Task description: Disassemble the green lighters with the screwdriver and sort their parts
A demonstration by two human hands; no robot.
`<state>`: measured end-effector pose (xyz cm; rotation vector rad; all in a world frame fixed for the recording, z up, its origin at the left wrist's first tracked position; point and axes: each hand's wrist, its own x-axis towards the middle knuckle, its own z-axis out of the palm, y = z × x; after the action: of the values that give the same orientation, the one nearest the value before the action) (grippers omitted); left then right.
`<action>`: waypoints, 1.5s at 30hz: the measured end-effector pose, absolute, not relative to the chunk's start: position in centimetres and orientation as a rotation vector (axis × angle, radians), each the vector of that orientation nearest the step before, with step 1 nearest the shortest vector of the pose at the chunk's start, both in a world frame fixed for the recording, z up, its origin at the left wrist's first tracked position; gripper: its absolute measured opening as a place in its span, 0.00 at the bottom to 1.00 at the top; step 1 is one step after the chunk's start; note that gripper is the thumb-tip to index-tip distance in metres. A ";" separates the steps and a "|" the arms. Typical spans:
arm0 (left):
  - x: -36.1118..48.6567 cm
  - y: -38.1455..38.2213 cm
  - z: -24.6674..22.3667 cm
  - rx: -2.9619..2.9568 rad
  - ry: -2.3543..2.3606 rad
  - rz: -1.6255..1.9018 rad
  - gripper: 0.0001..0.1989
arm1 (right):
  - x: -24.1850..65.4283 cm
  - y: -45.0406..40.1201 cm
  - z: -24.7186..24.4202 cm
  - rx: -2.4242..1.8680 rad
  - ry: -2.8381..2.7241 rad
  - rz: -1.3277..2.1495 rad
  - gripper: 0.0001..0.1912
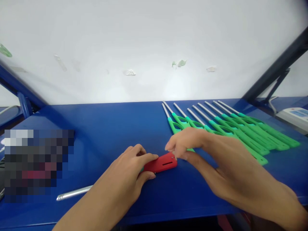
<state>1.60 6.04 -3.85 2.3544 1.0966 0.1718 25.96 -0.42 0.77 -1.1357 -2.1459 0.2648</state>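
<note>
Lighter (160,164), red, near the front of the blue surface (108,128), metal tube (74,193) pointing left. Left hand (127,166): fingers clasp its body, which looks light, stiff and smooth, best held there. Right hand (211,147): fingers bent at its right end; cannot tell if gripping. Beyond: green lighters (284,136) in a row, then white wall (96,48).

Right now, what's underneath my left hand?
Your left hand covers part of a red lighter: its handle end shows on one side, a silver rod on the other. Most of the stretch between them is hidden.
</note>
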 end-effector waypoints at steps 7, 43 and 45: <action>1.4 5.6 -3.8 2.502 1.133 0.137 0.23 | 25.3 -0.3 0.9 -1.244 -1.903 -0.003 0.20; 7.7 3.5 -6.1 2.923 1.073 0.415 0.12 | 25.9 -0.5 0.6 -1.168 -2.082 0.006 0.33; 7.8 3.4 -6.2 2.948 1.078 0.454 0.13 | 25.8 -0.6 0.7 -1.167 -2.085 0.005 0.34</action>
<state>7.84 3.39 -6.16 2.9482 1.0776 0.4537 25.84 -0.56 0.66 -1.1669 -2.0854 0.0046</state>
